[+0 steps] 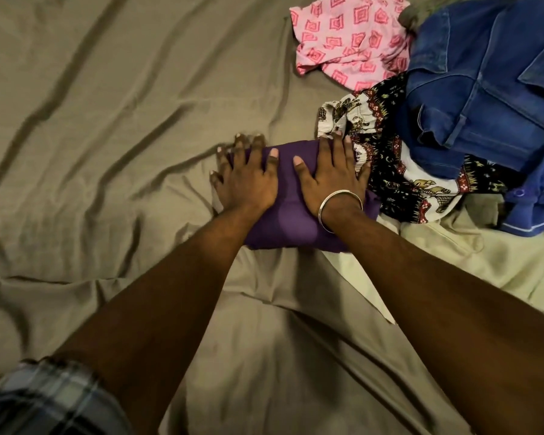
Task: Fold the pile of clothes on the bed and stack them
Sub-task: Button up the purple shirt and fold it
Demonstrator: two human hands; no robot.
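A folded purple garment [285, 215] lies in the middle of the bed. My left hand [247, 175] presses flat on its left part, fingers spread and reaching over its far left edge. My right hand [330, 174], with a metal bangle on the wrist, lies flat on its right part. To the right is the unfolded pile: a pink patterned cloth [352, 42] at the back, a blue denim garment [484, 83] on top, a black and white printed cloth [399, 171] under it, and a pale cream garment [471, 262] beneath.
A wrinkled olive-brown bedsheet [107, 136] covers the bed, bare across the whole left half and in front of the purple garment. The pile of clothes takes up the right side up to the frame edge.
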